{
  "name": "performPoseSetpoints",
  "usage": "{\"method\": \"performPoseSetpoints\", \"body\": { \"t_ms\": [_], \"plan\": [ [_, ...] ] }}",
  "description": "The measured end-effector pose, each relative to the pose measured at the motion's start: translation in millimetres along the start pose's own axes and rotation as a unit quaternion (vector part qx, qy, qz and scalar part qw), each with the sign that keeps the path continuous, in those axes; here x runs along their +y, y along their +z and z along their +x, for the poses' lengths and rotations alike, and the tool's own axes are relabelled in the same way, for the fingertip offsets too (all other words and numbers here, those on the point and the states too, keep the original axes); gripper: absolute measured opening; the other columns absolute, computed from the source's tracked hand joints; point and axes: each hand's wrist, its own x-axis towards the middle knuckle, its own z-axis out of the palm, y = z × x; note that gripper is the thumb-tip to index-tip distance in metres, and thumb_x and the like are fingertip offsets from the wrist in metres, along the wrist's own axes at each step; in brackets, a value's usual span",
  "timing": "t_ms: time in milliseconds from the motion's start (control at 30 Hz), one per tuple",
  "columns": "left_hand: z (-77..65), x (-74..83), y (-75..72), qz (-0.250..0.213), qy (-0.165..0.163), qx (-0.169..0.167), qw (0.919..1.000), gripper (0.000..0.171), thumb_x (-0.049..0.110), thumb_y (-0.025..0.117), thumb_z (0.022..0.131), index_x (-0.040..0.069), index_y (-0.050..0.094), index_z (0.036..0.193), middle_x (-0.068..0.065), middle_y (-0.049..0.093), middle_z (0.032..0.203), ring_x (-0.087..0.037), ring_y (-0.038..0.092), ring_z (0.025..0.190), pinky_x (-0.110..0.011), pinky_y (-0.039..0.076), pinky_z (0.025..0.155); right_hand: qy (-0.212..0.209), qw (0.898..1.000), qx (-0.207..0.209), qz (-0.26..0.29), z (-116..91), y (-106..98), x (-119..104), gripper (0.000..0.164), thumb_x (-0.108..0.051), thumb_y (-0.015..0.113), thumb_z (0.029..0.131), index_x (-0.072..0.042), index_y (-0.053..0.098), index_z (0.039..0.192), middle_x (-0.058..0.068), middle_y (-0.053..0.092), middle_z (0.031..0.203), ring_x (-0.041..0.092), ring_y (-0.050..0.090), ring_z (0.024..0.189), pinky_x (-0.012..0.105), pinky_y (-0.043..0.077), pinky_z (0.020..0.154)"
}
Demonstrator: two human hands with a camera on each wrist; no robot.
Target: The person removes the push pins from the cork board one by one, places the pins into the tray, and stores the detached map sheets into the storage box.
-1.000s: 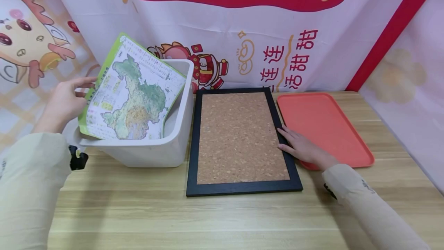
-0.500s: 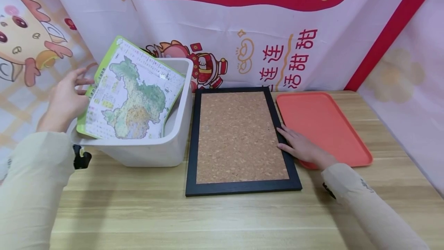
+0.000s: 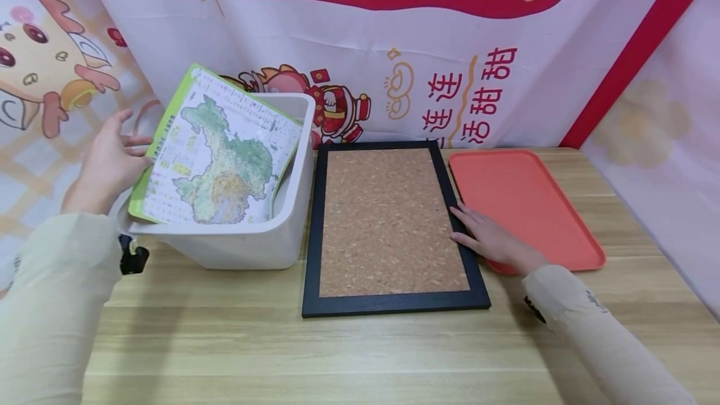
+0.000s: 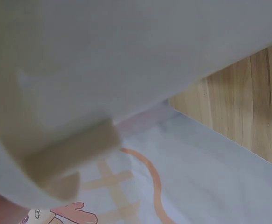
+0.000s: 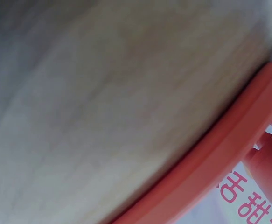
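Observation:
A laminated map sheet (image 3: 225,161) with a green border leans inside a white plastic bin (image 3: 247,250), its upper corner sticking out above the rim. My left hand (image 3: 109,158) is beside the sheet's left edge, fingers spread and fingertips right at the green border. A black-framed cork board (image 3: 390,224) lies flat to the right of the bin. My right hand (image 3: 489,239) rests on the frame's right side, fingers stretched toward the cork. In the left wrist view the pale bin wall (image 4: 149,42) fills much of the picture.
An orange-red tray (image 3: 523,205) lies right of the board, partly under the right forearm; its rim (image 5: 219,144) crosses the right wrist view. Everything stands on a wooden table (image 3: 360,361). A printed cloth (image 3: 349,36) hangs behind.
The map sheet has sunk a little lower and shifted slightly right in the bin. My left hand's fingers have spread more at its edge. The right hand stays on the frame.

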Motion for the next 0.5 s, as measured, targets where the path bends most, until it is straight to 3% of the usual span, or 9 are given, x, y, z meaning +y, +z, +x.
{"method": "performPoseSetpoints", "body": {
  "t_ms": [200, 300, 500],
  "plan": [
    [-4.7, 0.7, -2.6, 0.004, 0.004, -0.011, 0.9999, 0.073, 0.015, 0.041, 0.098, 0.014, -0.006, 0.154, -0.03, 0.031, 0.15, -0.052, 0.033, 0.133, -0.065, 0.03, 0.106, 0.0, 1.0, 0.003, 0.005, -0.3, -0.1, -1.4, 0.074, -0.054, 0.038, 0.098, -0.014, 0.013, 0.155, 0.017, 0.007, 0.161, 0.045, 0.015, 0.144, 0.063, 0.019, 0.114],
    [-8.4, 3.7, -4.1, -0.001, -0.009, -0.01, 0.9999, 0.067, 0.024, 0.034, 0.099, 0.014, -0.003, 0.154, -0.028, 0.027, 0.153, -0.051, 0.026, 0.138, -0.066, 0.026, 0.109, -0.002, 1.0, 0.007, 0.007, -0.8, -1.0, -2.1, 0.074, -0.054, 0.038, 0.098, -0.013, 0.014, 0.154, 0.019, 0.008, 0.161, 0.046, 0.015, 0.144, 0.064, 0.019, 0.113],
    [-12.4, 18.7, -4.1, -0.004, -0.03, 0.064, 0.9975, 0.059, 0.021, 0.029, 0.098, 0.018, 0.012, 0.154, -0.017, 0.03, 0.155, -0.038, 0.032, 0.141, -0.053, 0.034, 0.111, -0.008, 1.0, 0.008, 0.012, -1.6, -2.8, -2.6, 0.071, -0.05, 0.038, 0.099, -0.009, 0.017, 0.153, 0.022, 0.011, 0.16, 0.047, 0.016, 0.143, 0.064, 0.019, 0.113]
  ]
}}
